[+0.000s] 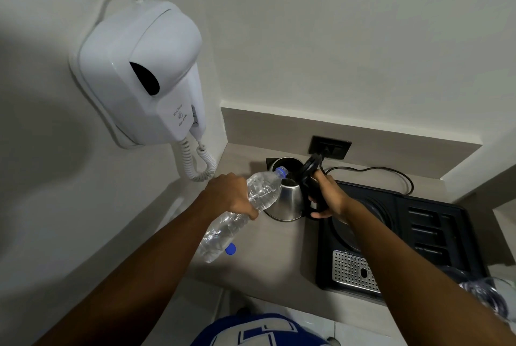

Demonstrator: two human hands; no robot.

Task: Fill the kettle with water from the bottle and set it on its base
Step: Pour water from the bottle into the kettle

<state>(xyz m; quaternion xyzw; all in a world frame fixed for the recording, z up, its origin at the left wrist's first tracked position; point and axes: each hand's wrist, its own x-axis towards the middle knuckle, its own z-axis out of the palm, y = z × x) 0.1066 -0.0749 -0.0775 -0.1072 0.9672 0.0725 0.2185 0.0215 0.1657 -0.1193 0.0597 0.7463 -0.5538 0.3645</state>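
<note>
A steel kettle (290,200) stands on the beige counter with its black lid flipped open. My right hand (328,196) grips its black handle. My left hand (229,195) holds a clear plastic water bottle (243,211) around its middle, tilted so its blue-ringed mouth rests over the kettle's opening. The bottle's blue cap (230,248) lies on the counter below the bottle. The kettle's round base (360,223) sits in a black tray to the right, partly hidden by my right forearm.
The black tray (435,231) has a perforated metal drip grate at its front. A cord runs from the tray to a dark wall socket (331,147). A white wall-mounted hair dryer (139,72) with a coiled cord hangs on the left. Wrapped items lie at the right edge.
</note>
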